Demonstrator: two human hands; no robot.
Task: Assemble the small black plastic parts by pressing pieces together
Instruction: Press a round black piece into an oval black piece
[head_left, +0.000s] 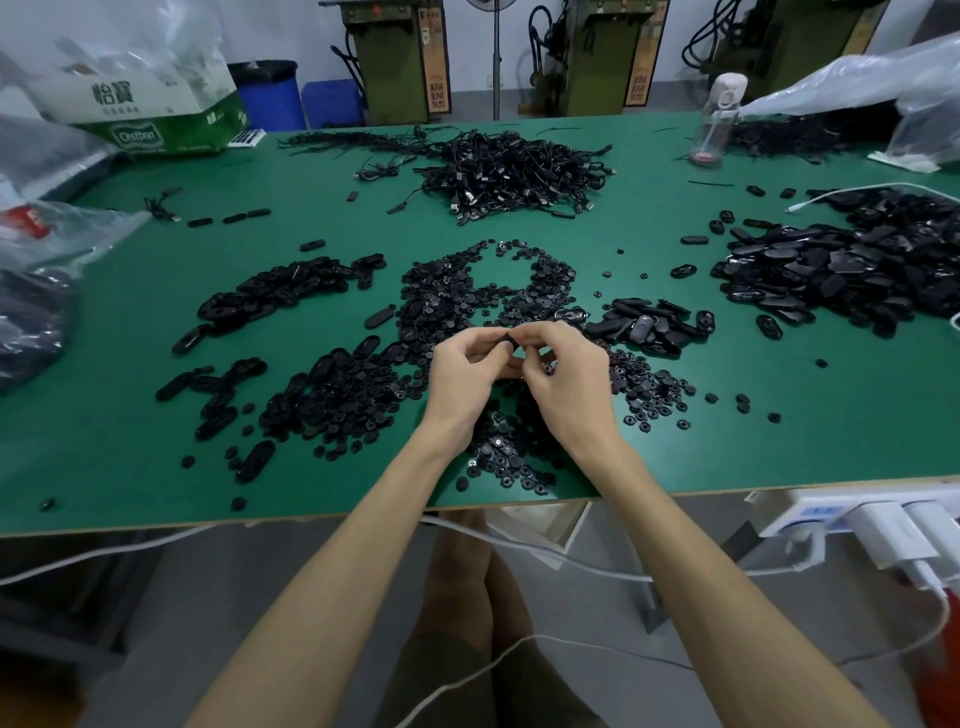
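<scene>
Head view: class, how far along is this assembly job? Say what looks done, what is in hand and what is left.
Done: possibly the small heap of oval pieces right of the hands; I cannot confirm. In hand: left hand and right hand pinch one small black part between them. Left: most of it; round pieces and oval shells lie in large heaps on the green table.

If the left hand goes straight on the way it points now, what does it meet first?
Probably the right hand, whose fingertips face the left hand across the small black part both pinch. Past them lies the pile of round black pieces; depth is unclear.
</scene>
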